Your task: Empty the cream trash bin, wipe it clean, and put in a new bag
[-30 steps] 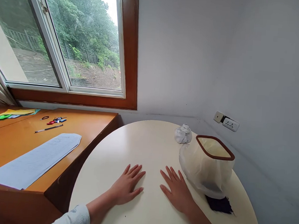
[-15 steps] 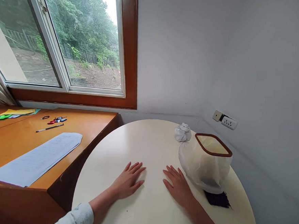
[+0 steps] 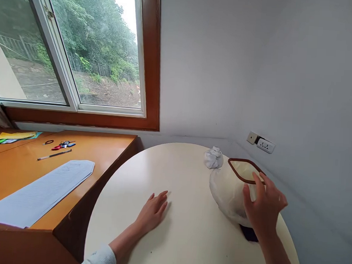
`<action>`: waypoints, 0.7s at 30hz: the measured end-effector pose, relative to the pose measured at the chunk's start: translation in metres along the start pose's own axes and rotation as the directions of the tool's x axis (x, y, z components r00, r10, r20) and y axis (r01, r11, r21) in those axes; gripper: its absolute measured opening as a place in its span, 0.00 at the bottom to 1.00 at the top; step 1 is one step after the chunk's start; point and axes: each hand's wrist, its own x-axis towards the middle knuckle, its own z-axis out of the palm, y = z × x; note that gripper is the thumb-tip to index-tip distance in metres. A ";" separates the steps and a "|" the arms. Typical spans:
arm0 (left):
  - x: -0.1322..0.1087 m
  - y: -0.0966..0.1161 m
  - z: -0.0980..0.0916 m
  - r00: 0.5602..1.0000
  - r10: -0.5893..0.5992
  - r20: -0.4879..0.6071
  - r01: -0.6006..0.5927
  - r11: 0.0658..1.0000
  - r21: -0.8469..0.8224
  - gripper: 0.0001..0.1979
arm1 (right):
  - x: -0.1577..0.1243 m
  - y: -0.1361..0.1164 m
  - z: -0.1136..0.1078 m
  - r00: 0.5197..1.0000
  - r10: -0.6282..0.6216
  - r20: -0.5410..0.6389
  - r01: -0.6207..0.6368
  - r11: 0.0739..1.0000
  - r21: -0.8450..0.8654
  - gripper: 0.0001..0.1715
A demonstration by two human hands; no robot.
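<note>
My left hand (image 3: 153,211) rests on the round cream table (image 3: 183,237), fingers stretched out and nothing in it. On the right, my right hand (image 3: 264,208) is raised at the near right side of a bin (image 3: 233,198) lined with a translucent plastic bag and topped by a brown rim. Its thumb and fingers are apart at the rim; whether they touch it I cannot tell. A dark cloth piece (image 3: 249,233) lies in front of the bin, partly covered by it and my right hand. Behind the bin sits a crumpled white bundle (image 3: 213,158).
A wooden desk (image 3: 108,151) at left carries long white paper sheets (image 3: 41,195), a pen (image 3: 54,155), small red and blue items (image 3: 63,145) and coloured papers (image 3: 13,136). A wall with a socket (image 3: 265,145) stands behind the table, beside a window (image 3: 100,50).
My right hand has lifted off the table and moved right to the bin's rim. My left hand stays on the table, now turned slightly onto its side. The view has shifted slightly.
</note>
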 end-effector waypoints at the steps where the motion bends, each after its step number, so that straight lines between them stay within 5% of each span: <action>1: 0.001 0.000 0.003 1.000 0.004 -0.015 -0.004 1.000 0.008 0.21 | 0.001 0.006 0.002 1.000 0.019 0.022 -0.018 0.999 -0.045 0.22; 6: 0.002 -0.001 0.009 0.996 0.078 -0.031 -0.076 0.994 0.078 0.20 | -0.007 0.026 0.013 0.984 -0.014 0.175 0.028 0.997 -0.077 0.20; 21: 0.000 -0.005 0.011 0.995 0.102 -0.023 -0.098 0.986 0.136 0.18 | -0.006 0.018 0.039 0.977 0.039 0.207 -0.031 0.999 -0.042 0.19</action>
